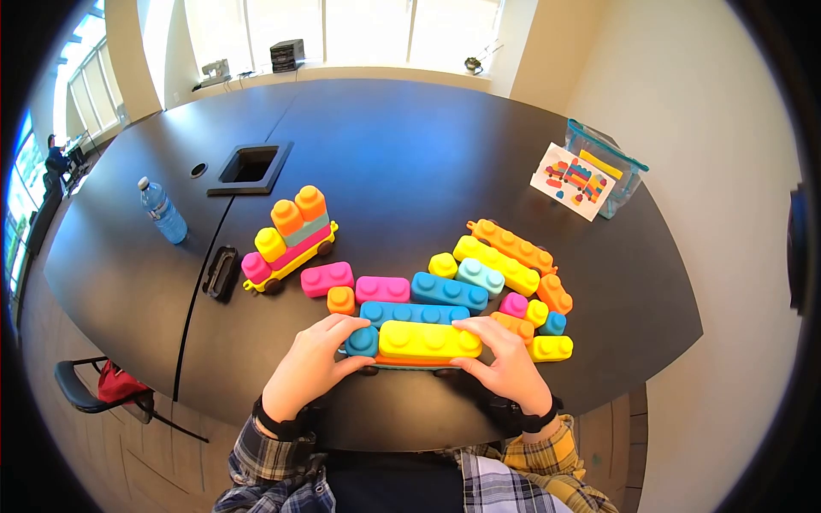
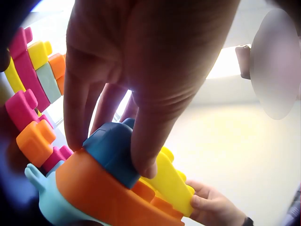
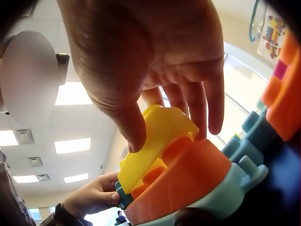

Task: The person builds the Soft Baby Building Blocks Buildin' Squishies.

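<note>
My left hand [image 1: 310, 366] pinches a small blue brick [image 1: 362, 342] between thumb and fingers, at the left end of a long orange brick [image 2: 94, 181]. The right end of a long yellow brick [image 1: 428, 340] is held by my right hand [image 1: 510, 362], thumb in front and fingers behind. Below the orange brick is a light blue wheeled base [image 3: 221, 193]. In the right wrist view, the yellow brick sits unevenly over the orange one, with orange studs showing in a gap. The blue brick rests on the orange brick in the left wrist view.
Behind my hands lie loose bricks, including a long blue one [image 1: 415, 314] and a pink one [image 1: 382, 289]. A stacked yellow wagon [image 1: 295, 258] stands left, near a water bottle [image 1: 162, 210]. A picture card [image 1: 573, 181] leans on a clear container [image 1: 629, 181] at back right.
</note>
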Demonstrator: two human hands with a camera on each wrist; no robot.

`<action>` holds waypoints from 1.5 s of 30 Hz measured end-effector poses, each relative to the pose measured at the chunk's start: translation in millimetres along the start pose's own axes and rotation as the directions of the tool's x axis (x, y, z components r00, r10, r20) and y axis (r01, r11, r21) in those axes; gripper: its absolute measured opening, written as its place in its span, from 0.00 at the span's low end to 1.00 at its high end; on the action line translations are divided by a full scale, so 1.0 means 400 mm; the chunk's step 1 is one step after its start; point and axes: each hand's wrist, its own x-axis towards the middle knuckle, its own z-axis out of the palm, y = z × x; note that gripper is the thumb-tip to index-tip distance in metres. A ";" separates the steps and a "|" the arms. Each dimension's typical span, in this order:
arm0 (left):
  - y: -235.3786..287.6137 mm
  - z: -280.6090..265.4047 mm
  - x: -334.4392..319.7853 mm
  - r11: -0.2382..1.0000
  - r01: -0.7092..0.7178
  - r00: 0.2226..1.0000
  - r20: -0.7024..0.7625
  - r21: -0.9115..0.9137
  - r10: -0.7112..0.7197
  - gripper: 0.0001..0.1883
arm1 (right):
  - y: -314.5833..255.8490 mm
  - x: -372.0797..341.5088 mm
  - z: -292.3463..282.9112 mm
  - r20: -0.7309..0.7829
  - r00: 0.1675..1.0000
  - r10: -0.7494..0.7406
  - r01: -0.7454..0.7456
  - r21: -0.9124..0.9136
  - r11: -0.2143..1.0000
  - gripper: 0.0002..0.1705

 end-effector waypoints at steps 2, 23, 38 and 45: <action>-0.002 0.007 0.002 0.999 0.005 1.000 -0.023 -0.033 -0.006 0.24 | -0.002 0.007 -0.005 0.011 1.000 0.008 -0.008 -0.011 1.000 0.30; -0.001 0.009 0.016 0.998 -0.009 1.000 -0.014 -0.060 0.008 0.25 | 0.014 0.022 -0.012 0.114 0.980 -0.161 0.183 -0.214 0.960 0.27; 0.010 0.018 0.016 1.000 0.018 1.000 -0.021 -0.010 -0.018 0.27 | 0.011 0.019 0.029 0.022 0.994 -0.106 0.108 -0.118 0.987 0.17; 0.013 0.016 0.013 0.999 0.040 0.999 -0.011 -0.018 -0.041 0.26 | -0.001 0.007 0.018 -0.009 0.998 -0.065 0.063 -0.112 0.992 0.25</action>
